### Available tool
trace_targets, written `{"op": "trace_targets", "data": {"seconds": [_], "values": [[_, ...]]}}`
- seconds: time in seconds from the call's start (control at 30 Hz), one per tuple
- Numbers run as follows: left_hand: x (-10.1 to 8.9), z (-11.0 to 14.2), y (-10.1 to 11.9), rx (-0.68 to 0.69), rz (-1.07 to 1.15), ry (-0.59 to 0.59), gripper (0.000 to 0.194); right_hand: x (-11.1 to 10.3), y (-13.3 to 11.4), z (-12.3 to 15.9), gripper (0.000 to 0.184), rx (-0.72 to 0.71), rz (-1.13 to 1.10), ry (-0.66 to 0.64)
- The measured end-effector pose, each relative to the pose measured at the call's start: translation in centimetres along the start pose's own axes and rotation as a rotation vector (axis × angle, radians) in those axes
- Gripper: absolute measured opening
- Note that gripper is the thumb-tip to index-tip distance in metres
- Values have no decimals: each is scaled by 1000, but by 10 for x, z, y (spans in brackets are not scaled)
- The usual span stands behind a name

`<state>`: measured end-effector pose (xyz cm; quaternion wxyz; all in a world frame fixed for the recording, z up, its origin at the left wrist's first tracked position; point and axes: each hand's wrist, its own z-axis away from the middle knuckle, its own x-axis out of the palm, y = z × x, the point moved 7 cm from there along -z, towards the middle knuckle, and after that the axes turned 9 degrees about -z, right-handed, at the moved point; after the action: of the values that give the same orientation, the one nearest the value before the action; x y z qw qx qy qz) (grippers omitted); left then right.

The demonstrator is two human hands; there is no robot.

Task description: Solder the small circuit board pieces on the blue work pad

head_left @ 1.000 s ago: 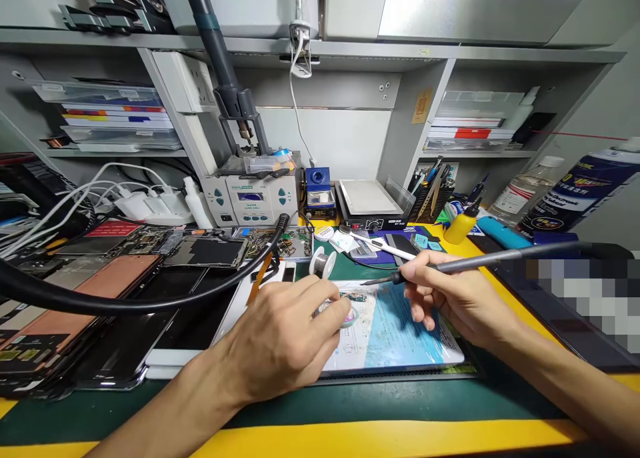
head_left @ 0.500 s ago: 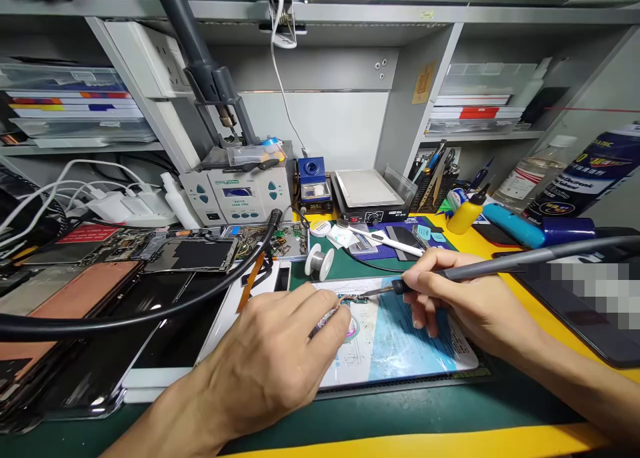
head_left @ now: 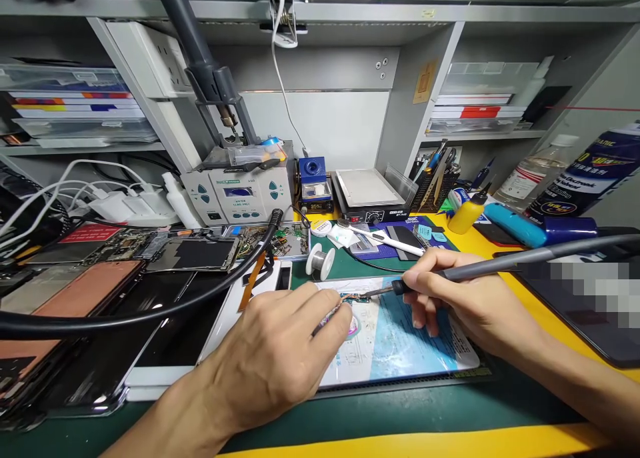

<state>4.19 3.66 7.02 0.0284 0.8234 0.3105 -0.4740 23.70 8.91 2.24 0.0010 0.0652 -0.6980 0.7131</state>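
Note:
My right hand (head_left: 440, 291) grips a soldering iron (head_left: 475, 269) like a pen, its tip pointing left onto the right end of a small circuit board (head_left: 356, 298). The board lies on a white and blue mat (head_left: 405, 338). Closed from the left side, my left hand (head_left: 295, 345) pinches slim tweezers (head_left: 343, 300), mostly hidden by the fingers; their copper-coloured tip reaches the board's left part. Under the left fingertips the mat shows a round coloured print, partly covered. Exact contact at the tips is too small to make out.
A solder spool (head_left: 320, 263) stands behind the mat. A thick black hose (head_left: 200, 305) crosses the left side above phone parts (head_left: 95, 291). Behind are a soldering station (head_left: 237, 195) and a hot plate (head_left: 370, 195). A yellow bottle (head_left: 464, 215) stands at right.
Both hands keep nearly the same place and grip. The iron's tip stays at the board's right end; the whole view has shifted very slightly.

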Motion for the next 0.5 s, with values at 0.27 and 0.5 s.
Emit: {"op": "trace_targets", "data": {"seconds": [0.27, 0.5], "values": [[0, 1, 0, 0, 3, 5, 21, 0, -1, 1, 28, 16, 123, -8], [0, 0, 0, 1, 2, 5, 23, 2, -3, 3, 34, -13, 135, 10]]}}
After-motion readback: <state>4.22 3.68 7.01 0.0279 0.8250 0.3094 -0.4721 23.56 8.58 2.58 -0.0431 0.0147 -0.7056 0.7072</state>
